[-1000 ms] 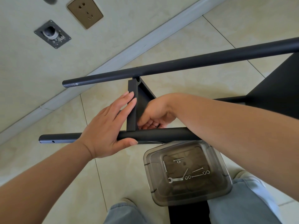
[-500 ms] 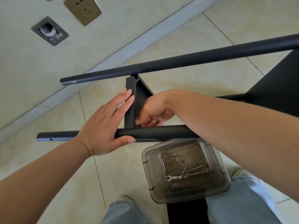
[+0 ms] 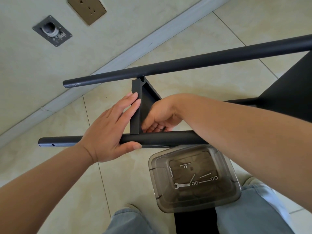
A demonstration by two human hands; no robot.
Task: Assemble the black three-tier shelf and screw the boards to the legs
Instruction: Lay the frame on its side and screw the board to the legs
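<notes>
Left hand [image 3: 108,130], fingers flat on the board [image 3: 135,105], thumb under the leg [image 3: 160,137], should brace while the right hand [image 3: 160,118], curled behind, holding unclear, fastens.

No text, label or number can be read — anywhere here.

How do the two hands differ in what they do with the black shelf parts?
The left hand lies with straight fingers flat against the black board edge, thumb under the near black round leg. The right hand has curled fingers, tucked behind that board. Both work at the same joint.
</notes>
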